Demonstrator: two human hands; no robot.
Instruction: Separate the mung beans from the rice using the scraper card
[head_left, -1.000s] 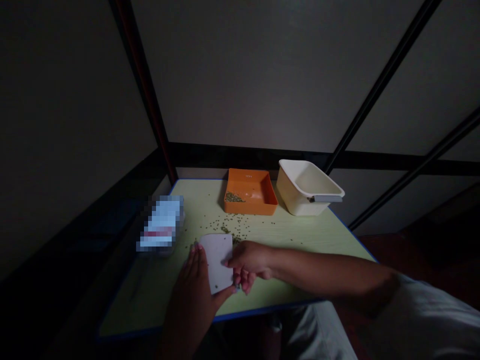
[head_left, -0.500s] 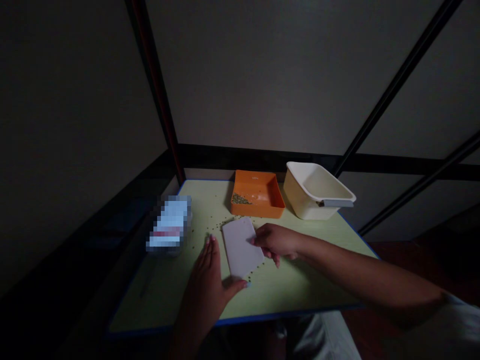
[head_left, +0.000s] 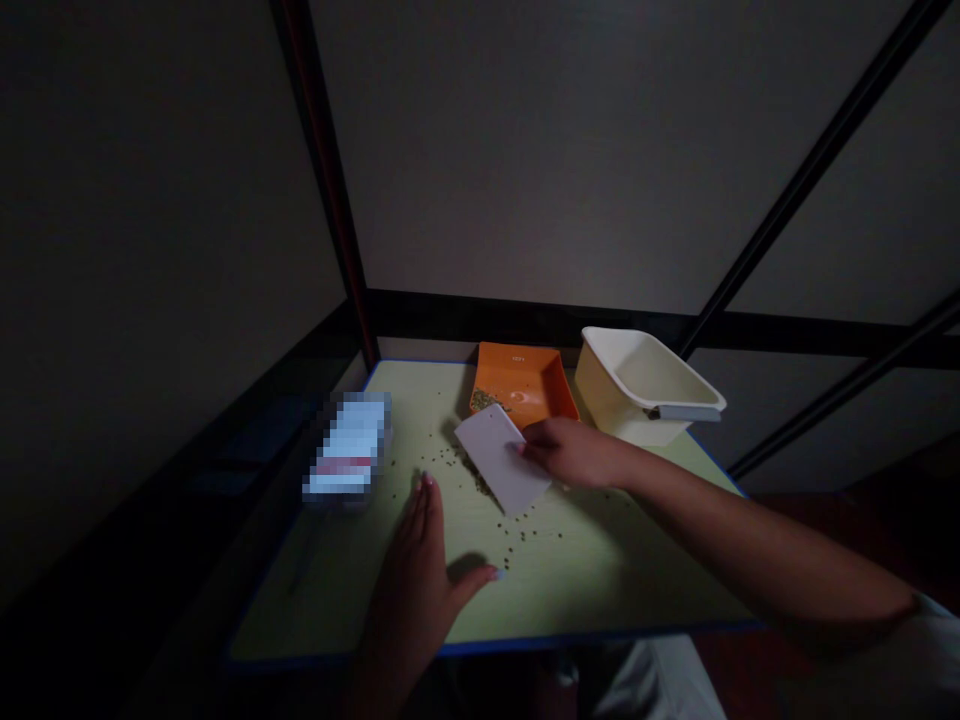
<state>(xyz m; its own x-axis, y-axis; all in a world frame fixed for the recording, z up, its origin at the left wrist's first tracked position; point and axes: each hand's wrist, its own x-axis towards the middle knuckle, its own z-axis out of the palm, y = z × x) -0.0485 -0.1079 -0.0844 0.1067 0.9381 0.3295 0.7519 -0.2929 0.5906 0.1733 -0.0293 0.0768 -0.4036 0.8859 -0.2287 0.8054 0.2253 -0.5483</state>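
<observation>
White card first, in the head view: it lies slantwise in the grip of the right hand, thumb on its upper face and the other fingers mostly hidden, clamped on its right edge. Its far corner overlaps the near side of an orange tray; whether the two touch, I cannot tell. The left hand holds nothing, its fingers close together and its thumb spread well apart, near the table's front edge. Small dark grains cluster along the card's left edge, with others scattered loosely between the hands, and more of them are heaped in the tray's left near corner. Just right of the tray, towards the back of the pale green table, stands a cream tub with a grey handle. On the left side sits a pixelated object, its details masked.
</observation>
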